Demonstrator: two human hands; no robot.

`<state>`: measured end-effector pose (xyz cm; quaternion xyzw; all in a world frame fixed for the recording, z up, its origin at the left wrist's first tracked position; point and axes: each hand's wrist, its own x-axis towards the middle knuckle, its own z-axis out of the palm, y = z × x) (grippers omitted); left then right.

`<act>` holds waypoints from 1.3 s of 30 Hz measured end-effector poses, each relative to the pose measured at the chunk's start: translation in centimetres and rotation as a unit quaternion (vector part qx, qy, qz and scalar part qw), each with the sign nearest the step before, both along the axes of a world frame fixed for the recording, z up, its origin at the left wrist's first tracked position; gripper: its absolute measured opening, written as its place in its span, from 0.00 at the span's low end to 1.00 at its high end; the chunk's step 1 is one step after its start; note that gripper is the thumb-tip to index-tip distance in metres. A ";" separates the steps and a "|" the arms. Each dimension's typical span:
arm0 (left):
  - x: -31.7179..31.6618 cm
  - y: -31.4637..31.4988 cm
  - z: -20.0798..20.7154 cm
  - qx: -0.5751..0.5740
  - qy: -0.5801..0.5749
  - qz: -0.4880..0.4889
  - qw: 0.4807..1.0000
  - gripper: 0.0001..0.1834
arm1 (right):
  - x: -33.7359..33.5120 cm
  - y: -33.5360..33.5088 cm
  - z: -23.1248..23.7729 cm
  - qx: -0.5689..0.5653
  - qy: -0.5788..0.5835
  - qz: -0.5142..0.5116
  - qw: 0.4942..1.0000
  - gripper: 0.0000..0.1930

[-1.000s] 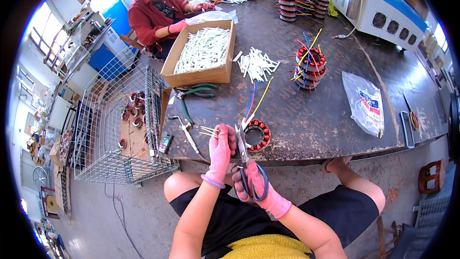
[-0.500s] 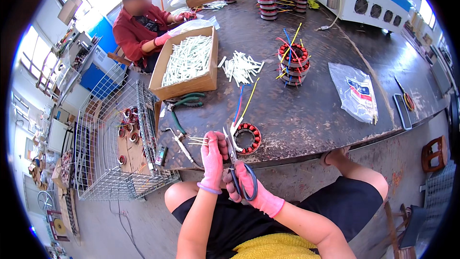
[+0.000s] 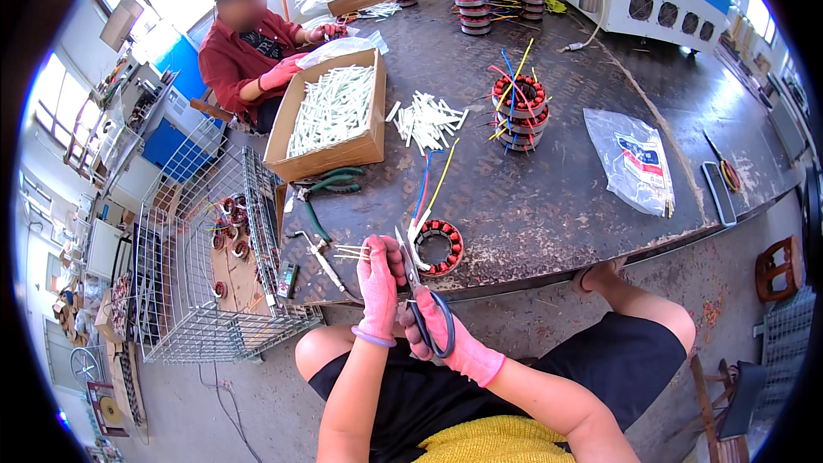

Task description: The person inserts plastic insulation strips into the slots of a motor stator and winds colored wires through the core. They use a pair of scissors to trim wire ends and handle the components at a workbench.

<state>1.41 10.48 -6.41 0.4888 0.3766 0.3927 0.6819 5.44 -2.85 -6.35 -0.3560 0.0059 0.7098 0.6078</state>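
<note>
So my left hand (image 3: 379, 287) is pinched around a few thin pale sticks (image 3: 350, 252), and my right hand (image 3: 447, 332) is wrapped round the scissors (image 3: 411, 272), blades pointing away from me. The ring (image 3: 455, 244) lies near the table's front edge, just beside the blades; can't tell if they touch. It's got red coils all round and long red, blue and yellow wires (image 3: 443, 183) off its left side. Farther out: a loose pile of white tubes (image 3: 426, 123), a boxful (image 3: 339, 165), green pliers (image 3: 318, 221) and a small stack (image 3: 524, 131) of rings.
</note>
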 end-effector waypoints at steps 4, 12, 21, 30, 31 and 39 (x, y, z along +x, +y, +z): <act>-0.4 0.7 -0.8 0.015 -0.029 0.002 0.999 0.20 | 0.0 -0.8 0.8 0.000 -0.005 0.011 1.000 0.32; 1.2 -0.4 0.1 -0.019 -0.054 0.055 0.997 0.24 | 14.9 -17.9 7.0 -0.022 -0.333 -0.159 0.929 0.06; -1.4 1.9 -2.0 0.034 0.001 0.165 0.986 0.24 | 41.9 -26.5 2.2 -0.467 -0.831 -0.064 0.296 0.23; -15.7 4.7 7.0 0.177 0.063 0.195 0.963 0.18 | 40.9 -24.1 0.7 -0.307 -0.893 -0.117 0.307 0.18; -17.7 6.3 6.5 0.185 0.045 0.214 0.958 0.17 | 39.3 -22.6 0.6 -0.215 -0.914 -0.164 0.303 0.15; -15.7 25.2 4.6 0.214 0.215 0.107 0.947 0.28 | 21.7 -10.9 6.8 -0.014 -0.885 -0.102 0.453 0.14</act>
